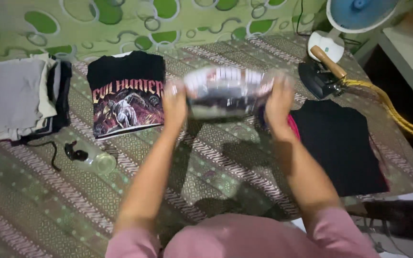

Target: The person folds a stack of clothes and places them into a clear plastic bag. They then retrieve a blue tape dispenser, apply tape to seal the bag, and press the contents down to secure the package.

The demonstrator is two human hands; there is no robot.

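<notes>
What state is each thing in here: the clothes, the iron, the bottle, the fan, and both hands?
Grey-and-white blurred garment: held up above the patterned mat, gripped at both ends.
Left hand: closed on garment's left end.
Right hand: closed on garment's right end.
Black printed T-shirt: folded, lying flat.
Plain black garment: lying flat.
Pile of grey and dark clothes: folded, stacked.
Clear spray bottle: lying on its side.
Black wooden-handled iron: resting flat.
Blue fan: running or not, cannot tell.

A folded piece of clothing held up in the air

The piece of clothing (225, 93) is grey and dark with white stripes along its top edge. It looks blurry. It is bunched into a wide, flat bundle, held off the patterned cloth, with one hand gripping each end. It sits between a black printed shirt and a plain black one.
</notes>
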